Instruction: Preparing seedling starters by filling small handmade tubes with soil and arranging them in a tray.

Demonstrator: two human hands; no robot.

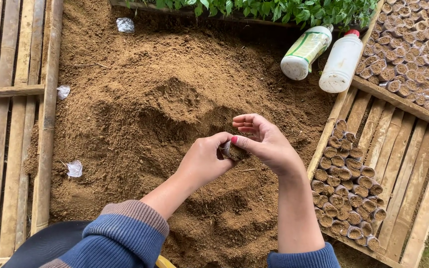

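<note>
Above a heap of loose, crumbly brown soil [175, 124]: one small soil-filled plastic pot [233, 150], cylindrical, thin clear film. Left hand [205, 160] curled round it from the left; right hand [264, 141], wrist bent, fingers [242, 142] pinching its rim. Alongside, right: filled pots [346, 193] in rows on a wooden slat tray [413, 164]; two white plastic bottles [341, 62].

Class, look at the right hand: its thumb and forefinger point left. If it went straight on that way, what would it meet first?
The small soil-filled pot, which the right hand already touches; just behind it is the left hand, which holds the pot from the other side.
</note>
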